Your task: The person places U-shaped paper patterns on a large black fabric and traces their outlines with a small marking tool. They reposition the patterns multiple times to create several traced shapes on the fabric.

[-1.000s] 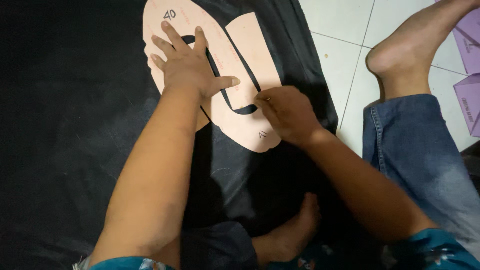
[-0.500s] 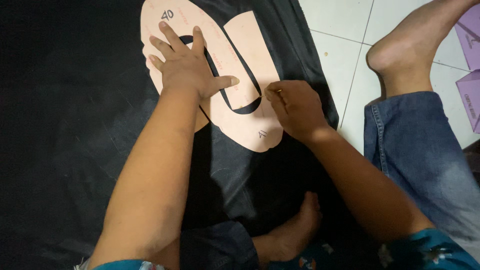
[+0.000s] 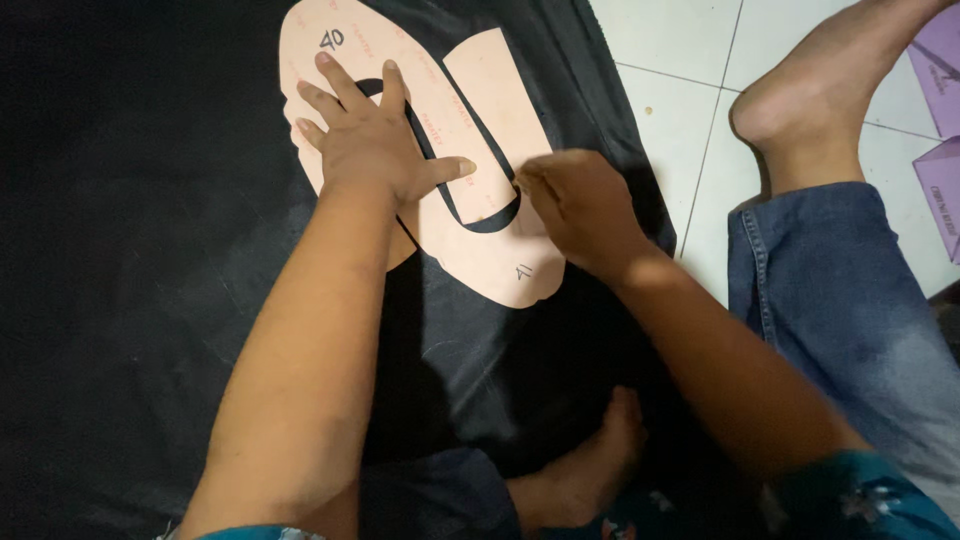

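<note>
The left hand (image 3: 375, 150) lay flat and open, fingers spread, pressing on the pink U-shaped paper pattern (image 3: 500, 110), which rested on the black fabric (image 3: 150, 250) toward 12 o'clock in the view. The right hand (image 3: 580, 210) was at 3 o'clock from the left one, its fingers curled and pinched together at the inner edge of the pattern's right arm, but I could not tell what it gripped, if anything. At 2 o'clock a bare foot (image 3: 810, 100) rested on the white tiled floor (image 3: 680, 110), with purple boxes (image 3: 940, 130) near the right edge.
</note>
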